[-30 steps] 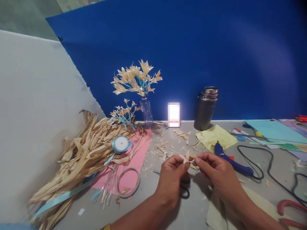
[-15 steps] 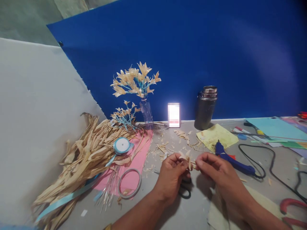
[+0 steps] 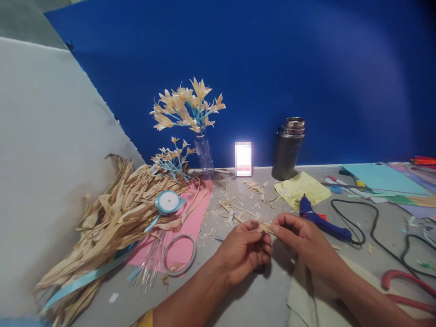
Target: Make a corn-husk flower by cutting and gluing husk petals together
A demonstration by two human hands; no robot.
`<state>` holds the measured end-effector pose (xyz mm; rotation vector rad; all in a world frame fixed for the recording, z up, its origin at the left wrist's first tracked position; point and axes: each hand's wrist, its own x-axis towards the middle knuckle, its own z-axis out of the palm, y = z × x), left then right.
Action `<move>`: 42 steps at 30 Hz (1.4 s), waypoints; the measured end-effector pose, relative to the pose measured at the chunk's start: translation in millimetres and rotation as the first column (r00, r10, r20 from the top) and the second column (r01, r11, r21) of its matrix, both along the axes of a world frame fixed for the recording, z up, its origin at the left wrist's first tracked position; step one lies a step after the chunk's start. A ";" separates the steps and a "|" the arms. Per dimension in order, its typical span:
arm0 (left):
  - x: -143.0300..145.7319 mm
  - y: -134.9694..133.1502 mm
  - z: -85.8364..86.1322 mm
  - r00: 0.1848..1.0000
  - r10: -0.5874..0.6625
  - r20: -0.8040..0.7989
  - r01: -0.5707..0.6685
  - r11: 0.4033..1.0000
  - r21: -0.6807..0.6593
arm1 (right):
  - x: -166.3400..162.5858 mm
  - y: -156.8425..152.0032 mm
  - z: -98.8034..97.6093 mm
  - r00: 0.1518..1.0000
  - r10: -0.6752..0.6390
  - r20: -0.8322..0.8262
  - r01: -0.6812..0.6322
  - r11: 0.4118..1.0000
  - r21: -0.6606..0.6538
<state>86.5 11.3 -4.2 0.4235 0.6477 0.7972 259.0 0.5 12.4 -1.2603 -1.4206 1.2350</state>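
Observation:
Between my two hands is a small pale corn-husk flower [image 3: 265, 226], with thin petals pointing up. My left hand [image 3: 245, 250] pinches it from the left, thumb against the fingers. From the right, my right hand [image 3: 299, 236] grips its other end between thumb and fingertips. Just behind the right hand lies a blue glue gun [image 3: 327, 225]. Under the left hand a dark scissors handle [image 3: 259, 268] is mostly hidden. Husk scraps [image 3: 231, 209] are scattered on the table beyond my hands.
At left, a heap of dried husks [image 3: 112, 218] lies partly on pink paper [image 3: 202, 200], with a ribbon roll [image 3: 168, 202], wires [image 3: 150, 268] and a tape ring [image 3: 180, 255]. Behind stand a vase [image 3: 204, 156] and flask [image 3: 289, 150]. Right: a cord [image 3: 374, 227] and red-handled pliers [image 3: 405, 277].
My right hand has closed in on the left and now holds the flower piece too, which has tilted toward it. The whole view has shifted slightly.

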 end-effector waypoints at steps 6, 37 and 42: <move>-3.4 7.3 2.0 0.981 0.179 -0.072 -0.177 0.984 0.037 | 2.0 2.6 -3.6 0.996 -0.023 0.082 0.030 0.996 -0.089; -1.4 -7.9 14.3 0.927 0.251 -0.277 -0.161 0.937 0.310 | 6.8 -8.5 -14.6 0.936 -0.185 0.301 0.008 0.863 0.505; 1.4 -9.6 17.1 0.871 0.329 -0.364 -0.151 0.885 0.440 | 0.4 -8.8 -1.6 0.997 -0.074 -0.013 0.075 0.994 0.074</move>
